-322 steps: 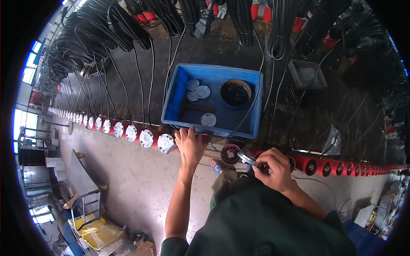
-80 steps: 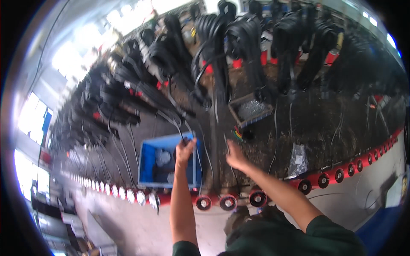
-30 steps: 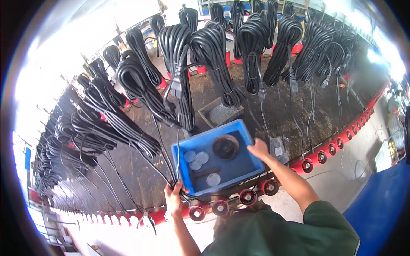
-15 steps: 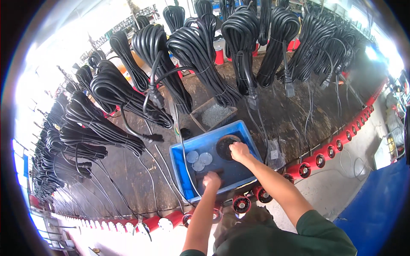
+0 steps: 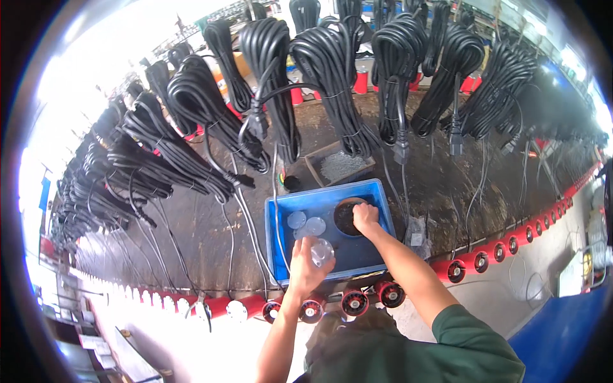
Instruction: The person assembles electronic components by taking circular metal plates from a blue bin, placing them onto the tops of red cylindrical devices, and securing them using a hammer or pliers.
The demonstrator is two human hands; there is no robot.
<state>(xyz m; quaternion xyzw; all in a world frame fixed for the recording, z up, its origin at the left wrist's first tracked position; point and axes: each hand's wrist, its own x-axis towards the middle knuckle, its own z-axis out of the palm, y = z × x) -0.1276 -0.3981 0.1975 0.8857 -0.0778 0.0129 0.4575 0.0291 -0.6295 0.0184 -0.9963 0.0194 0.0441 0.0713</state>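
Note:
My left hand (image 5: 305, 271) is closed around a clear round disc (image 5: 323, 253), held over the near side of a blue tray (image 5: 271, 246). Inside the tray, a few more translucent discs (image 5: 315, 226) lie toward the left. My right hand (image 5: 366, 218) reaches to a round bowl (image 5: 345, 219) of small dark pieces at the tray's right side. Its fingers are drawn together at the bowl's edge; what they pinch, if anything, is too small to make out.
Bundled black cables with plugs (image 5: 332, 83) hang around the dark bench (image 5: 440, 191). A box of small grey metal pieces (image 5: 338, 166) sits behind the tray. Red cylindrical housings (image 5: 354, 302) line the bench's near edge, and thin wires cross the tray's left side.
My left hand has turned and now shows a clear disc in its fingers. My right hand stays at the bowl. The whole view has shifted slightly.

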